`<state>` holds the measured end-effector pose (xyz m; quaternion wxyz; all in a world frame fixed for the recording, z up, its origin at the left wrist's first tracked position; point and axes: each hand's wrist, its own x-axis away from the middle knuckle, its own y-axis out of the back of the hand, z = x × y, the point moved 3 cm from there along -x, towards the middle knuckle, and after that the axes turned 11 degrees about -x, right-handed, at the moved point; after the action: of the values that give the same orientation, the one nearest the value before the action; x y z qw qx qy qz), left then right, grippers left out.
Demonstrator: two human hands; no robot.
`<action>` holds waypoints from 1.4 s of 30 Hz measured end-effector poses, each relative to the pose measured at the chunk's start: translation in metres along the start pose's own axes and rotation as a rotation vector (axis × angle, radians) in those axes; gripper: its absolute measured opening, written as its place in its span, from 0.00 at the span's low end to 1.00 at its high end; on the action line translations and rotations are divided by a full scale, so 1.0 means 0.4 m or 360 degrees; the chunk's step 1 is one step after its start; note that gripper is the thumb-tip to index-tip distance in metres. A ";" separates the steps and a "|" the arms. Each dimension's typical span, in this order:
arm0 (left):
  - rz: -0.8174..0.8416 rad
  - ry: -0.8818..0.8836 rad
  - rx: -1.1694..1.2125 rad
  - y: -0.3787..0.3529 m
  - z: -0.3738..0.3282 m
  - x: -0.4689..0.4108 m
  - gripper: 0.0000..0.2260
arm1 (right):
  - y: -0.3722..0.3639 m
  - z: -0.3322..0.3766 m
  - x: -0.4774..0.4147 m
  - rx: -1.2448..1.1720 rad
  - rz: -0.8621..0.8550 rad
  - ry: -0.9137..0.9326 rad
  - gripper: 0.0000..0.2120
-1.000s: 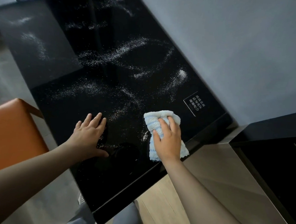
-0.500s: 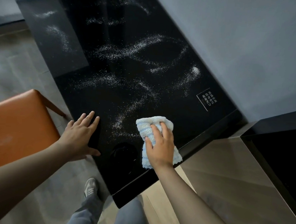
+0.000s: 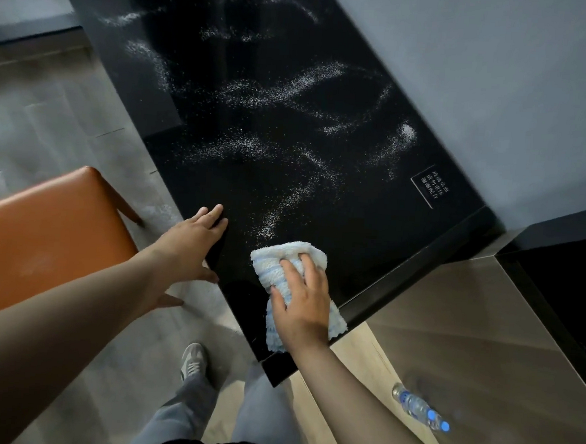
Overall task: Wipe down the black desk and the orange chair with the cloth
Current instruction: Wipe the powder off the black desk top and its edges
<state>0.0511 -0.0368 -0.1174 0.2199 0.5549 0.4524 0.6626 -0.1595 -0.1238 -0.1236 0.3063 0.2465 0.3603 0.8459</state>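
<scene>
The black desk (image 3: 336,224) is streaked with white powder (image 3: 286,91) across most of its top. My right hand (image 3: 303,308) bears down on a bunched white-and-blue cloth (image 3: 272,260) near the desk's front corner, fingers bent into it. My left hand (image 3: 191,243) lies flat at the desk's left edge, fingers straight on the top and the thumb hanging off beside the edge. The orange chair (image 3: 44,234) stands to the left of the desk, just behind my left forearm.
A grey wall runs along the desk's right side. A white-lettered label (image 3: 430,190) sits near the desk's right corner. A water bottle (image 3: 420,410) lies on a shiny lower surface at the lower right. My legs and a shoe (image 3: 192,359) stand below the desk corner.
My right hand has dragged the cloth toward the front corner, leaving a cleaner dark patch there. My left hand has slid to the desk's left edge. The view has pulled back and down.
</scene>
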 end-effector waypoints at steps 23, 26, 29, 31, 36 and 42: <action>0.0087 -0.0145 -0.0042 0.016 0.037 0.000 0.40 | -0.023 0.063 0.085 -0.0537 -0.0116 -0.0080 0.19; 0.0091 -0.0129 -0.0043 0.015 0.035 -0.004 0.40 | 0.048 0.048 0.050 -0.0541 -0.0302 -0.0125 0.20; 0.0098 -0.0087 -0.0010 0.020 0.029 -0.008 0.38 | 0.116 0.033 0.011 -0.0586 -0.0442 -0.0151 0.20; 0.0100 -0.0032 0.0028 0.031 0.023 -0.010 0.36 | 0.163 0.020 -0.017 -0.0618 -0.0536 -0.0178 0.20; -0.0061 0.0091 0.0300 0.080 -0.015 -0.026 0.35 | 0.285 -0.030 -0.100 -0.0623 -0.0696 -0.0211 0.20; -0.0168 0.0041 0.0344 0.176 -0.093 -0.093 0.38 | 0.429 -0.114 -0.234 -0.0488 -0.0763 -0.0195 0.21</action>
<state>0.0421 -0.1142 -0.0769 0.1875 0.5421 0.5527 0.6046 -0.1823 -0.3048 -0.0397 0.5522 0.1558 0.2571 0.7776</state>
